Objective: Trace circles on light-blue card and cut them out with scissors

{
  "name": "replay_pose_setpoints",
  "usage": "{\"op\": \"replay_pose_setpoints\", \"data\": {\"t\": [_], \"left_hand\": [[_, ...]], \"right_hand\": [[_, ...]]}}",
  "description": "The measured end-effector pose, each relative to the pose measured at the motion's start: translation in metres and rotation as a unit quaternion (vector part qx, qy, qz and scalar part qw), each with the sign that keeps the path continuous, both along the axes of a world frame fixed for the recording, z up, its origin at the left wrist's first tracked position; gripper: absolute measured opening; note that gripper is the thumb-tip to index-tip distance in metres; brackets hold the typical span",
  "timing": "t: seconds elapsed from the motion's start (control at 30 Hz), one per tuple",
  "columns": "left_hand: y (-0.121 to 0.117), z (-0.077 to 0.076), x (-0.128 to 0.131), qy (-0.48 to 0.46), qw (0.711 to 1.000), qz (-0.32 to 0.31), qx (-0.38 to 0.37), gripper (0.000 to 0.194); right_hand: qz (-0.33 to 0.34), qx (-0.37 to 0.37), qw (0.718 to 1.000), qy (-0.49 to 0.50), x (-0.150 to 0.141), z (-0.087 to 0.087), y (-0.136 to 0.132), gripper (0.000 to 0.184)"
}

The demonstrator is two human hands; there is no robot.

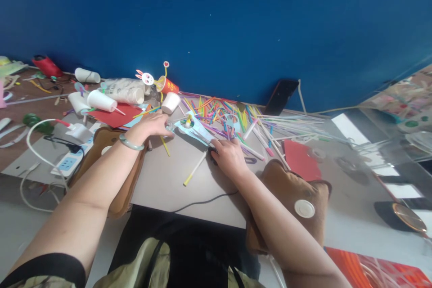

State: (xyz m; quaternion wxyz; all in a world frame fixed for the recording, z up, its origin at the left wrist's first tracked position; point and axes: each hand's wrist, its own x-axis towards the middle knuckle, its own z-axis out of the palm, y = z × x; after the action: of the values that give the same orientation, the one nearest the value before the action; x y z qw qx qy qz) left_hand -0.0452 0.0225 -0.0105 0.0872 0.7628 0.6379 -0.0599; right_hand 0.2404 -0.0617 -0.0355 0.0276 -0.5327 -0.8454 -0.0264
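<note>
My left hand (157, 124), with a pale bangle at the wrist, curls its fingers around what looks like a small roll of clear tape (169, 126). To its right lies a light-blue paper cutout (195, 129) with a small yellow-and-white piece on it. My right hand (230, 156) is closed with bent fingers at the near end of that cutout, over a dark object mostly hidden beneath it. A white marker with a yellow end (195, 170) rests just left of this hand. A yellow strip (165, 146) sits below my left hand.
Many coloured sticks (216, 112) are spread along the blue wall (216, 31). Paper cups (102, 100) and a rabbit-face cup figure (147, 78) stand left. Brown cushions (290, 198) flank the work area. A power strip (69, 162), phone (281, 96) and red paper (301, 160) are nearby.
</note>
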Motion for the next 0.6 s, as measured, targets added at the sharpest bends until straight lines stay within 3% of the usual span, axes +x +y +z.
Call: {"op": "replay_pose_setpoints", "data": {"t": [0.1,0.23,0.43,0.6], "left_hand": [[0.000,-0.002,0.005,-0.059,0.996,0.020,0.066,0.071],[0.000,-0.012,0.019,-0.149,0.974,-0.036,0.165,0.054],[-0.002,-0.033,0.039,-0.139,0.962,-0.201,0.121,0.034],[-0.003,-0.046,0.046,-0.124,0.961,-0.211,0.131,0.026]], "right_hand": [[0.001,-0.003,1.000,-0.002,0.000,0.001,0.000,0.019],[0.001,-0.001,1.000,-0.009,-0.001,0.001,0.000,0.019],[0.004,0.008,1.000,-0.001,-0.001,0.002,-0.001,0.020],[0.007,0.017,1.000,0.012,0.000,0.000,-0.001,0.018]]}}
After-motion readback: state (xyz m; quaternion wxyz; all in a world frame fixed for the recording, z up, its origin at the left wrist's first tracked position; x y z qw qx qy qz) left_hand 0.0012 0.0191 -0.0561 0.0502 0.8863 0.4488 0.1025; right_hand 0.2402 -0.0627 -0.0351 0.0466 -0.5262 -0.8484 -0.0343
